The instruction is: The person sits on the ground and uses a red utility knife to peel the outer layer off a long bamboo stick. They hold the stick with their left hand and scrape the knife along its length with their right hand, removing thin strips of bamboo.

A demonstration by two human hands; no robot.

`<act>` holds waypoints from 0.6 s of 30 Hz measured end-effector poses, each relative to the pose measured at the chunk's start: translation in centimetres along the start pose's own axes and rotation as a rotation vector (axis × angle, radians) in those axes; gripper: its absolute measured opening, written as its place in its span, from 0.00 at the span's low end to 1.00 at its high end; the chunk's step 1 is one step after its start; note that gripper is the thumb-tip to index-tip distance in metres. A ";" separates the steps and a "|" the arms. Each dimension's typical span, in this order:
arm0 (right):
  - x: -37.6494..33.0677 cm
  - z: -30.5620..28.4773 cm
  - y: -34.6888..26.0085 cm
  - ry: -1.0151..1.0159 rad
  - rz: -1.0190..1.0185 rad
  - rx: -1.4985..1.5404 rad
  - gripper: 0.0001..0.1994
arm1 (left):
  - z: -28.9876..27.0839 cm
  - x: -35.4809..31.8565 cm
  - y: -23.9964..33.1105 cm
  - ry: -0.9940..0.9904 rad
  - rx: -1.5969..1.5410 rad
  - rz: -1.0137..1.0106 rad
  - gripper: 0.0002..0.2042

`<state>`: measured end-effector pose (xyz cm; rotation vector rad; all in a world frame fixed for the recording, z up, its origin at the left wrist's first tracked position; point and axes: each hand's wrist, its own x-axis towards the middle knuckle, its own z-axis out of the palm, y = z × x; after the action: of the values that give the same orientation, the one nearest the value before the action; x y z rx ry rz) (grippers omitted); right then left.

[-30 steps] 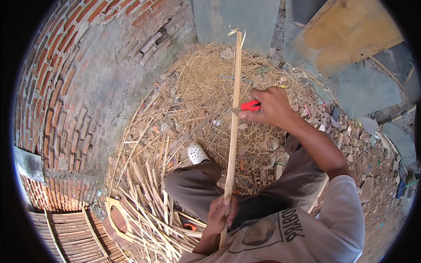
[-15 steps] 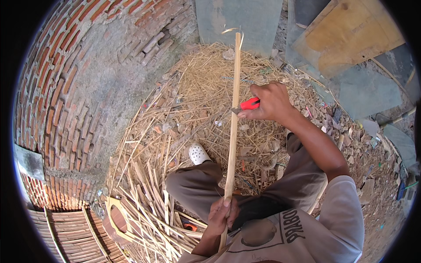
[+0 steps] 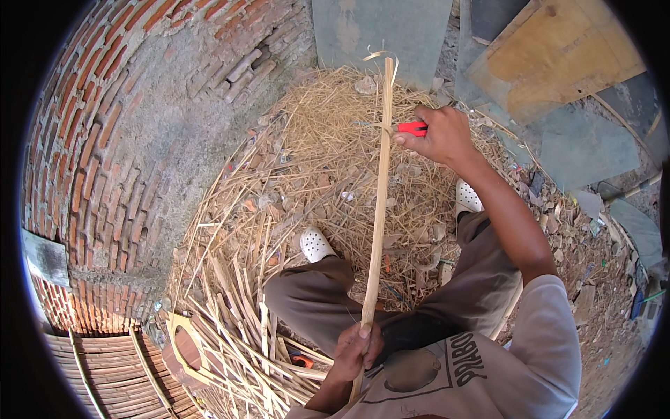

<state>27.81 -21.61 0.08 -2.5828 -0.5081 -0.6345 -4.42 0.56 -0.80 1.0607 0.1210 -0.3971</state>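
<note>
My left hand (image 3: 358, 347) is closed around the lower end of a long, pale bamboo strip (image 3: 380, 216), near my lap. The strip points away from me, its far end above the heap of shavings. Up by that far part, my right hand (image 3: 444, 137) grips a utility knife (image 3: 412, 128) with a red and black handle. Its blade lies against the strip, partly hidden by a thin curl of shaving at the cutting point. Another thin curl (image 3: 378, 54) hangs from the strip's tip.
Shavings and debris (image 3: 328, 140) cover the ground before my white clogs (image 3: 316, 244). Several cut strips (image 3: 244, 335) lie piled at my left, beside a slatted bamboo panel (image 3: 118, 370). A brick wall (image 3: 105, 160) rises on the left; sheets (image 3: 558, 63) lean at far right.
My right hand and the knife have moved farther away along the strip, toward its tip. The strip's far end has shifted slightly right. My left hand keeps its hold.
</note>
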 end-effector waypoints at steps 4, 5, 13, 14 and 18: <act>1.3 -0.4 1.0 -0.005 0.153 0.070 0.38 | -0.3 -0.8 -0.5 -0.017 -0.023 -0.041 0.18; 2.0 -0.1 1.9 0.001 0.253 0.127 0.38 | -0.3 -1.2 -0.7 -0.036 -0.025 -0.073 0.18; 2.4 0.4 12.5 -0.021 0.615 0.259 0.43 | -0.4 -2.6 -2.7 -0.126 -0.126 -0.141 0.16; 2.1 0.0 12.1 -0.029 0.611 0.287 0.43 | -0.8 -2.2 -2.9 -0.162 -0.197 -0.134 0.16; 0.4 -1.3 6.3 -0.090 0.393 0.383 0.40 | -0.3 -0.9 -2.0 -0.144 -0.148 -0.118 0.19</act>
<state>30.43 -27.41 -0.69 -2.2579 -0.1210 -0.2564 -6.01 0.17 -2.32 0.8788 0.0831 -0.5618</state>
